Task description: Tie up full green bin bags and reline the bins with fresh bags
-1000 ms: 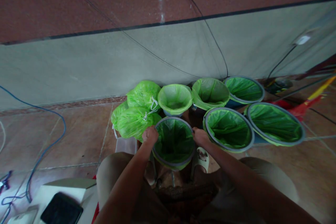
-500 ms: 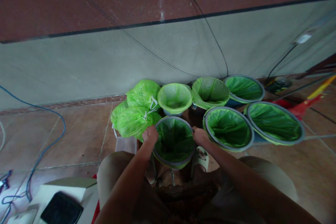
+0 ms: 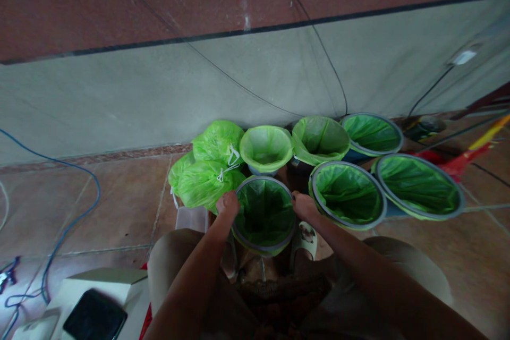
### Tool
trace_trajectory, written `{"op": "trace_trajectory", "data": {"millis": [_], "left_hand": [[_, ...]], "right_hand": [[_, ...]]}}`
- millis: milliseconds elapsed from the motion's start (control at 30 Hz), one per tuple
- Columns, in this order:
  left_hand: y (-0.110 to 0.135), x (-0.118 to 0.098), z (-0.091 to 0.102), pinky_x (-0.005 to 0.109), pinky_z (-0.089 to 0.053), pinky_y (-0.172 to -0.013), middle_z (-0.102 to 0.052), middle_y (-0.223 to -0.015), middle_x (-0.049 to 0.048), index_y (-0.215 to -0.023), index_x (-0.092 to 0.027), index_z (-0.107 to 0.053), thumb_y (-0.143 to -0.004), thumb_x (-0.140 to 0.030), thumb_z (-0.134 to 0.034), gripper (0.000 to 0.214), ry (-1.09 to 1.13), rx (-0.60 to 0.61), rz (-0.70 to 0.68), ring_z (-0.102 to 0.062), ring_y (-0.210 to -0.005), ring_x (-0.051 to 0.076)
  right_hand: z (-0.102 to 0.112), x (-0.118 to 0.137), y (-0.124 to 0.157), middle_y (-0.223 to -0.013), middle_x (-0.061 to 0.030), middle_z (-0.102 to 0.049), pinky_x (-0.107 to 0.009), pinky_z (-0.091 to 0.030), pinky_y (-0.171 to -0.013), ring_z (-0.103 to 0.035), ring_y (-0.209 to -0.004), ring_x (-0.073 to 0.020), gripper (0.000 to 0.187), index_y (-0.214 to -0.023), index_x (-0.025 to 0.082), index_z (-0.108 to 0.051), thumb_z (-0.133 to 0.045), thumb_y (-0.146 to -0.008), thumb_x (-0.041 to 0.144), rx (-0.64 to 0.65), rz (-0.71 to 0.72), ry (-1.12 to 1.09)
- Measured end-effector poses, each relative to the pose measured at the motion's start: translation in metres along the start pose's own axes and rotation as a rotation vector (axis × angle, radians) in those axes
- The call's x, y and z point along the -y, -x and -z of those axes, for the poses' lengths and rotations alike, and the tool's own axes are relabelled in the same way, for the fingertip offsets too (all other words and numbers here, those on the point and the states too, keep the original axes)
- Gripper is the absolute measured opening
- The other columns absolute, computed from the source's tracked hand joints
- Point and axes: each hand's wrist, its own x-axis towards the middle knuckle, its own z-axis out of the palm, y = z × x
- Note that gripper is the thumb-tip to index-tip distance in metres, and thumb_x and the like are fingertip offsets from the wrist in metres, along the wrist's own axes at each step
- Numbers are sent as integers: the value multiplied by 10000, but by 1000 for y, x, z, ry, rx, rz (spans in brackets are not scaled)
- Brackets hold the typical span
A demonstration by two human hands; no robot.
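Observation:
Between my knees stands a trash can with a green bag lining it and a grey ring round its rim. My left hand is closed at the left side of that rim, and my right hand is closed at the right side. Their fingertips are partly hidden, but both seem to grip the rim with the bag's edge. Just beyond my left hand lie several tied green garbage bags with white drawstrings. To the right of my right hand is another lined trash can with a grey ring.
More lined cans stand along the wall, among them a pale green-lined one and a wide one at right. A clear plastic box sits by my left knee. A white box carries a dark phone-like device. A blue cable crosses the floor.
The view has shifted very slightly. Both hands keep the same place on the trash can's rim, and nothing else has visibly moved.

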Motion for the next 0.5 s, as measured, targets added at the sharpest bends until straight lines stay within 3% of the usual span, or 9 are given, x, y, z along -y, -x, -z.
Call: {"op": "trace_trajectory", "data": {"millis": [500], "left_hand": [[-3, 1, -4, 346, -530, -845, -719, -1169, 181, -1137, -131, -695, -989, -217, -446, 303, 1, 22, 1, -689, -1075, 273]], "right_hand": [[2, 2, 2, -1073, -174, -741, -281, -454, -809, -701, -1043, -251, 305, -1137, 103, -647, -400, -983, 194, -5, -2, -8]]}}
